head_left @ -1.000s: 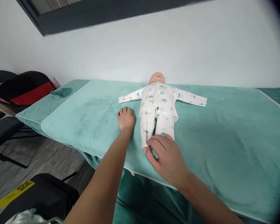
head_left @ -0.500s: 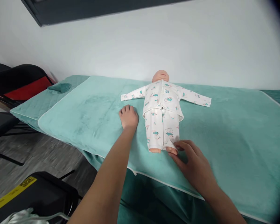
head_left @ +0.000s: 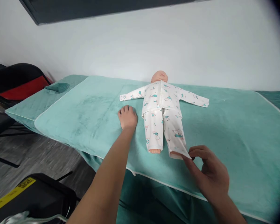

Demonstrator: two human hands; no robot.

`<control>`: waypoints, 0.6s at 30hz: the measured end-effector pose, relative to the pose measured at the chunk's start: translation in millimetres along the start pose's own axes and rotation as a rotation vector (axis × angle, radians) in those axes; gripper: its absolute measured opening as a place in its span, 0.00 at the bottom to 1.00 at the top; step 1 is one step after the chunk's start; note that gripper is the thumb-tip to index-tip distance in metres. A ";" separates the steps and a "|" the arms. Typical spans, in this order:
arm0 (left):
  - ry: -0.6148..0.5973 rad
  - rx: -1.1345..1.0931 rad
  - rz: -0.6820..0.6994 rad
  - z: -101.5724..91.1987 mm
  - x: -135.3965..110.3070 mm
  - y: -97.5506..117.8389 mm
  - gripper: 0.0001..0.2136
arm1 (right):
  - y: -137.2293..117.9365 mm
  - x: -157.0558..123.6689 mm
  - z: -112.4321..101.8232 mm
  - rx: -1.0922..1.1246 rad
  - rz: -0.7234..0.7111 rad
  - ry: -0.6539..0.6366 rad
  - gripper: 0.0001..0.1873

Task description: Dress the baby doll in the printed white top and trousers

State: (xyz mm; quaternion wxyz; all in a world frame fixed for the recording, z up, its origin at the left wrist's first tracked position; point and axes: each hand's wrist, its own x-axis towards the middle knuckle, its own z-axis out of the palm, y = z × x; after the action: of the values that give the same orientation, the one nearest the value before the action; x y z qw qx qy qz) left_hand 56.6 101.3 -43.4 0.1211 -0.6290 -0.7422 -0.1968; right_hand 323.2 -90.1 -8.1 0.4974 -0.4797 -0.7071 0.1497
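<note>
A baby doll (head_left: 159,76) lies on its back on a green bed cover (head_left: 91,105), its arms spread wide. It wears a white printed jacket (head_left: 162,95) and matching trousers (head_left: 154,129). My right hand (head_left: 208,171) pinches the hem of the trouser leg on the right between thumb and fingers and pulls the cloth out to the side. That leg's foot is mostly covered by the hem; the other foot (head_left: 155,151) peeks out of its cuff. My left hand (head_left: 128,117) rests palm down on the cover, left of the doll, fingers loosely bent and apart from it.
A white wall (head_left: 130,49) rises behind the bed. Black chairs (head_left: 16,81), one with a red panel, stand at the left. A dark case or seat with a yellow label (head_left: 12,194) is at the lower left. The bed's face hole (head_left: 57,87) lies far left.
My right hand has moved right and slightly down, drawing the trouser hem outward. The two trouser legs now stand apart. My left hand has stayed in place.
</note>
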 end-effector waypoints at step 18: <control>-0.056 -0.209 -0.069 -25.0 -12.5 -7.8 0.17 | 89.0 105.4 10.7 -0.289 0.385 -0.262 0.18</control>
State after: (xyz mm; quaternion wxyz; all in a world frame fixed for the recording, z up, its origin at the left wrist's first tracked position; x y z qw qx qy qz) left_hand 49.5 78.1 -27.6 0.0270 -0.6176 -0.7419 -0.2595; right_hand 356.5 44.0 -15.3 0.2905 -0.6480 -0.6751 0.1998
